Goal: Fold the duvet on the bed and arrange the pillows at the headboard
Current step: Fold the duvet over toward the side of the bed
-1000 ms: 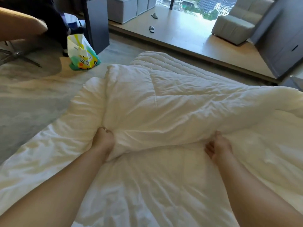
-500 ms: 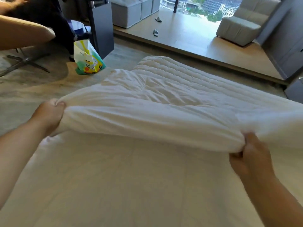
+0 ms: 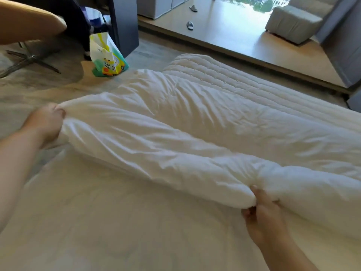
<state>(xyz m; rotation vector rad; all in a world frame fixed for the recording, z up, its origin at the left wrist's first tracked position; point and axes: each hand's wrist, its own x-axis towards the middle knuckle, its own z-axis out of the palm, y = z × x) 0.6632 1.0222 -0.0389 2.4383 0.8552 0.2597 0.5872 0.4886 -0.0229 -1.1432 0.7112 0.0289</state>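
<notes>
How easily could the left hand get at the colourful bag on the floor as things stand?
Probably not easily. The left hand is closed on the duvet at the bed's near-left edge, while the colourful bag stands on the floor well beyond it. Nothing blocks the way, but it would mean letting go and leaning far out.

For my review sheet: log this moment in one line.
step: folding duvet | left hand: gripping edge | right hand: gripping fold | pillows: unseen

The single head-worn wide-angle view looks forward and down from close above the bed (image 3: 117,222), both forearms entering from the bottom corners, with the floor (image 3: 224,26) and armchair (image 3: 293,22) far ahead.
</notes>
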